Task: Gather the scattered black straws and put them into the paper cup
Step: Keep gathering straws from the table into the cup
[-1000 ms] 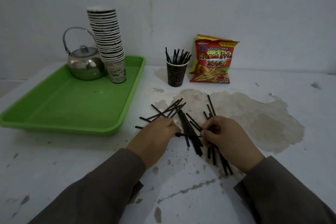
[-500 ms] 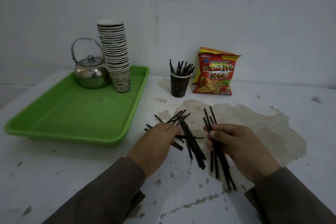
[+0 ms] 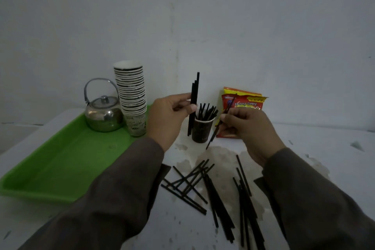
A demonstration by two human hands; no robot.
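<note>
A dark paper cup (image 3: 200, 131) stands near the wall with several black straws (image 3: 207, 110) sticking out of it. My left hand (image 3: 168, 115) is raised just left of the cup and grips a small upright bundle of black straws (image 3: 193, 95). My right hand (image 3: 246, 126) is just right of the cup and pinches one slanted black straw (image 3: 211, 140), its lower end near the cup's base. Several loose black straws (image 3: 215, 193) lie scattered on the white table (image 3: 324, 148) between my forearms.
A green tray (image 3: 60, 160) at the left holds a steel kettle (image 3: 103, 115) and a tall stack of paper cups (image 3: 132, 95). A red and yellow snack bag (image 3: 243, 103) leans on the wall behind my right hand. Brown stains mark the table.
Both hands have lifted from the straw pile on the table up to the cup, each carrying straws. The camera view has tilted upward.
</note>
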